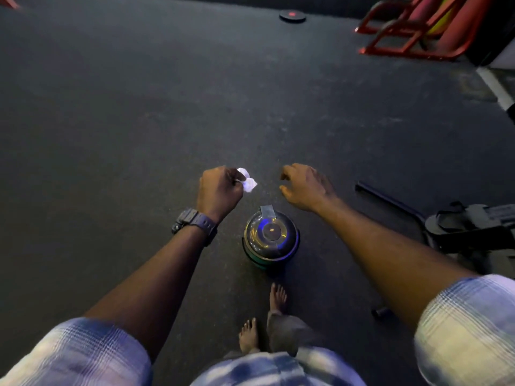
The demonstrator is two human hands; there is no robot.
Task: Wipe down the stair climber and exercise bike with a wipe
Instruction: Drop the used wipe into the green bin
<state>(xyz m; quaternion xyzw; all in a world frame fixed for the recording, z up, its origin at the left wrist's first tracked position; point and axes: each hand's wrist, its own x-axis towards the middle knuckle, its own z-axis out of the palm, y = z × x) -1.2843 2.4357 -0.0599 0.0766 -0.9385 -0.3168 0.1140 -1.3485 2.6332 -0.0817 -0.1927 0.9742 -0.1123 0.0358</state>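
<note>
White wipe [247,180], crumpled, pinched in my left hand [220,189], centre frame, above wipe tub [271,237]. Right hand [305,186]: fingers loosely spread, holding nothing. Machine base [471,224] at right edge, prob. the bike; no wiping evident, both machines left.

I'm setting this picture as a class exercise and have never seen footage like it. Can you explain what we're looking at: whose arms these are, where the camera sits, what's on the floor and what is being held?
The one picture comes from a camera worn on a person's head, looking forward and down, so both arms are the wearer's own. The left hand, with a wristwatch, pinches a crumpled white wipe. The right hand is open and holds nothing. On the dark floor, just ahead of the bare feet, stands a round lidded container. Part of a black exercise machine shows at the right; red equipment stands far off.
</note>
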